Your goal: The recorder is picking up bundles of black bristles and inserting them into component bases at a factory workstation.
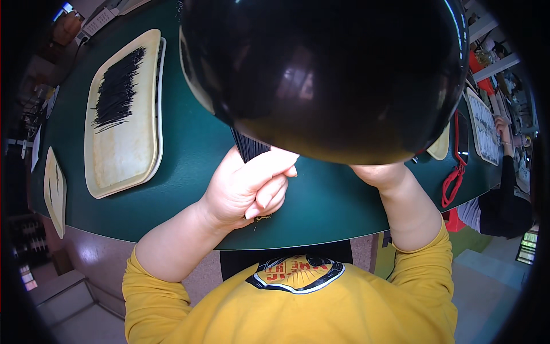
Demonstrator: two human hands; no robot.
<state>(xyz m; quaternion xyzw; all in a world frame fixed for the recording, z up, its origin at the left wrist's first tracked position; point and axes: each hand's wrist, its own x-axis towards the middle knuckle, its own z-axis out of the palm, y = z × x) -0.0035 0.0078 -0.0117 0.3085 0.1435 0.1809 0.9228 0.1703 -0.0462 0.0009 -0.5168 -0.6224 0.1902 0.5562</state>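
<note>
My left hand [250,184] is closed around a bundle of thin black wire-like strands [250,146], which fan up out of the fist. Their upper ends go out of sight behind a large glossy black dome [326,80], shaped like a lamp shade, that fills the upper middle of the view. Under the dome's lower right edge shows only the wrist and heel of my right hand [382,173]; its fingers are hidden. To the left, a cream tray [117,166] carries a dense row of similar black strands [119,89].
The cream tray sits on another tray on the green table [189,212]. A smaller tray [55,192] lies at the left edge. On the right are a red-edged phone-like slab [462,137] with a red strap [452,186], a white tray [484,126] and another person's hand [503,129].
</note>
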